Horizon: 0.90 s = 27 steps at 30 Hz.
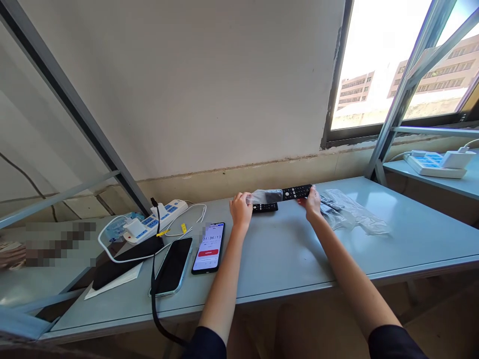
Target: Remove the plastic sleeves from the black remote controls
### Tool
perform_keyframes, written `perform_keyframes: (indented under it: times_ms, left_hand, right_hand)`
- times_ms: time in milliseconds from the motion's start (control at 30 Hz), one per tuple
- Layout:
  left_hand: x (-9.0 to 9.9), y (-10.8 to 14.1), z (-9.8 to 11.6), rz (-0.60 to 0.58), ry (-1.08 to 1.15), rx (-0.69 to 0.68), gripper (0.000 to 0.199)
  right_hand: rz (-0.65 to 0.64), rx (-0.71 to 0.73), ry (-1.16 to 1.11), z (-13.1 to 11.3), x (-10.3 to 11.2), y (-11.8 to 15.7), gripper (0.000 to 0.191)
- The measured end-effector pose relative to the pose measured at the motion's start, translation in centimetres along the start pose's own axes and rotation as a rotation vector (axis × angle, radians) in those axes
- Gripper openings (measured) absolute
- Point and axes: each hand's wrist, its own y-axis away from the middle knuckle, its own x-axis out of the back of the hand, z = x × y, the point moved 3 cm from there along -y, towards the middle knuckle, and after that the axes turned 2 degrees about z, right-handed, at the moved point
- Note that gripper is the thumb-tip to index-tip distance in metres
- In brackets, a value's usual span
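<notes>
While both arms reached out from the bottom edge of the frame across the pale grey table (284,259), the left hand (241,209) was curled around the end of a clear plastic sleeve (264,196) and the right hand (312,202) was closed on the far end of a black remote control (297,192), so that the two together held the remote level just above the tabletop, a little above the middle of the picture. The left part of the remote sat inside the sleeve, while its buttoned right part was bare; how deep it went could not be told. A second black remote (265,208) lay flat on the table directly beneath the held one, just right of the left hand. Right of the right hand, touching or nearly touching it, lay a loose heap of clear plastic bags (354,212), some with dark items inside. In the lower left of the frame two phones lay side by side: one with a lit screen (209,247) and, just left of it, one with a dark screen (172,267). Beyond them, toward the wall, a white power strip (157,219) with a white cable looped round it sat beside a black flat pad (123,259). A second power strip (434,163) rested on the sill at the right, under the window.
</notes>
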Motion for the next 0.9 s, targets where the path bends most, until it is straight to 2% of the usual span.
perform_keyframes:
  times_ms: [167, 333, 433, 567, 900]
  left_hand:
    - [0.3, -0.2, -1.1, 0.024, -0.01, 0.214, 0.044]
    - [-0.1, -0.4, -2.1, -0.037, -0.039, 0.311, 0.04]
    - [-0.8, -0.5, -2.8, -0.087, -0.05, 0.335, 0.034]
    - [-1.5, -0.5, -3.1, -0.144, -0.052, 0.33, 0.03]
    - [-2.5, 0.0, -2.5, -0.273, -0.08, 0.31, 0.031]
  right_hand:
    - [-0.008, -0.068, 0.027, -0.1, 0.4, 0.0, 0.046]
    - [-0.234, -0.13, 0.024, -0.6, -2.6, 3.4, 0.026]
    - [-0.373, -0.156, 0.026, -0.9, -4.1, 5.5, 0.018]
    - [-0.466, -0.173, 0.062, -1.2, -4.3, 6.5, 0.013]
    - [-0.476, -0.105, 0.25, 0.0, -3.3, 5.0, 0.02]
